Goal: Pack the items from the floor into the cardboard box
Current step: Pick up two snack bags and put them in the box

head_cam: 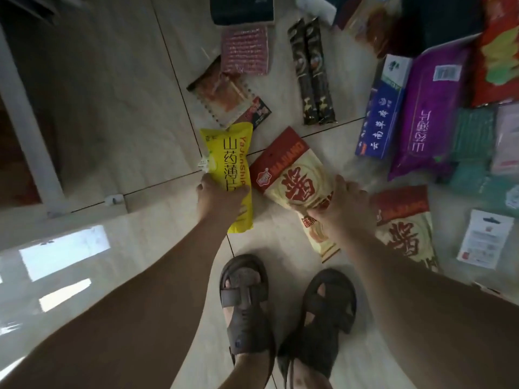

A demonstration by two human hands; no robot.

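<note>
Left hand (217, 196) grips yellow plastic snack bag (229, 169) & right hand (341, 204) pinches red-and-cream snack packet (292, 175), prob. lifting both at once for fewer trips to the box.

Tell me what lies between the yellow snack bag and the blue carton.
In the head view, the red-and-cream snack bag lies between the yellow snack bag and blue carton.

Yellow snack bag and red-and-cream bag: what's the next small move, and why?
Probably lift both. The left hand is closed on the yellow snack bag, and the right hand grips the red-and-cream bag. No cardboard box is in view.
</note>
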